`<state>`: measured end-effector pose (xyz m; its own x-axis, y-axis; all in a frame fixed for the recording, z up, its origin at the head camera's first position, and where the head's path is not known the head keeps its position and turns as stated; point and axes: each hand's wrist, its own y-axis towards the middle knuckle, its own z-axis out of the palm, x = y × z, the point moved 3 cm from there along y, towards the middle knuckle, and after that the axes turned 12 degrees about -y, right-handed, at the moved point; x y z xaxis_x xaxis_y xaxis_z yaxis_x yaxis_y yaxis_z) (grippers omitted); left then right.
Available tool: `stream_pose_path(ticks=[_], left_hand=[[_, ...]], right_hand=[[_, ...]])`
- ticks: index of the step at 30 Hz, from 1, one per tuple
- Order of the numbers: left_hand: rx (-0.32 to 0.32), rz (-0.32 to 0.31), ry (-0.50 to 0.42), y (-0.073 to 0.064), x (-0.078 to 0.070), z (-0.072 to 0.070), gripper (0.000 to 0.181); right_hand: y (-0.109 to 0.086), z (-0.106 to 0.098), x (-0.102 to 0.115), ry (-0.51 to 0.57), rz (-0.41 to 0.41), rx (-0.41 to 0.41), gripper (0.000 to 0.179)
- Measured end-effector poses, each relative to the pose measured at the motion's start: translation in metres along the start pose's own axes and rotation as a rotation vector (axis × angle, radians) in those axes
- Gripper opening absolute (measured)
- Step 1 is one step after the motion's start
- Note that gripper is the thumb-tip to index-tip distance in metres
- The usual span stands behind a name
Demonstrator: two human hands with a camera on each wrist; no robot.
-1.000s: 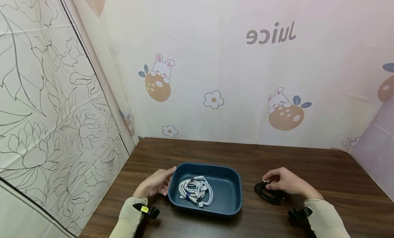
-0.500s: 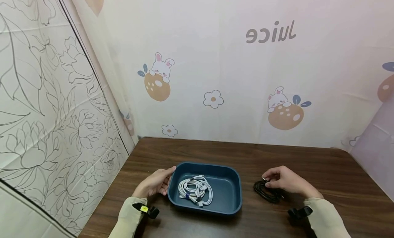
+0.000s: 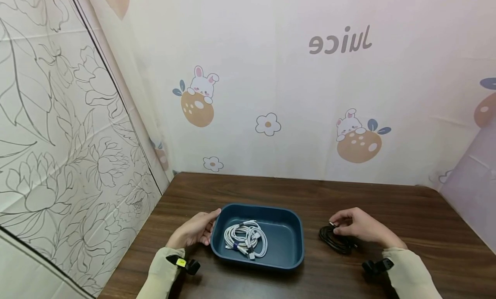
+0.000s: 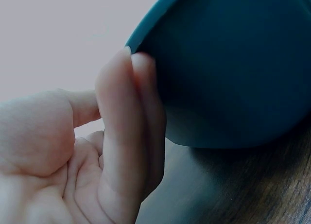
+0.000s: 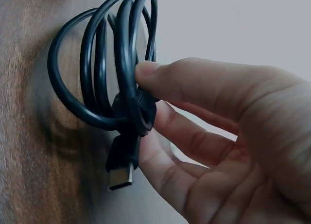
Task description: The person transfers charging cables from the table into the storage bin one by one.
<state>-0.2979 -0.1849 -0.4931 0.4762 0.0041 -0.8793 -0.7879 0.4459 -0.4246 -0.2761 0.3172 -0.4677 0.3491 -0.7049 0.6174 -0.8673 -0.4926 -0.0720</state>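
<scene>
A coiled black USB-C cable (image 5: 124, 54) is pinched between the thumb and fingers of my right hand (image 3: 360, 226), right of the dark blue tray (image 3: 284, 245). Its metal plug (image 5: 121, 178) points out below the fingers in the right wrist view. In the head view the coil is close over the table. My left hand (image 3: 195, 231) grips the left side of the tray, thumb up at the rim and the other fingers bent against the outer wall. Coiled white cables (image 3: 265, 244) lie in the tray's left half, some bound with dark ties.
The tray stands on a dark wood-grain table (image 3: 310, 191). A printed curtain (image 3: 240, 75) hangs behind the table's back edge, and a floral-patterned panel (image 3: 77, 161) stands along the left. Each wrist carries a small black camera (image 3: 192, 267).
</scene>
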Motion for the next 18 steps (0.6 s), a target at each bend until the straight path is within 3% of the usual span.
stream_pose_path(ticks=[18], left_hand=[[0.001, 0.002, 0.005, -0.0001, -0.0004, 0.0003, 0.058]], right_hand=[[0.0007, 0.0015, 0.0028, 0.055, 0.024, 0.004, 0.031]])
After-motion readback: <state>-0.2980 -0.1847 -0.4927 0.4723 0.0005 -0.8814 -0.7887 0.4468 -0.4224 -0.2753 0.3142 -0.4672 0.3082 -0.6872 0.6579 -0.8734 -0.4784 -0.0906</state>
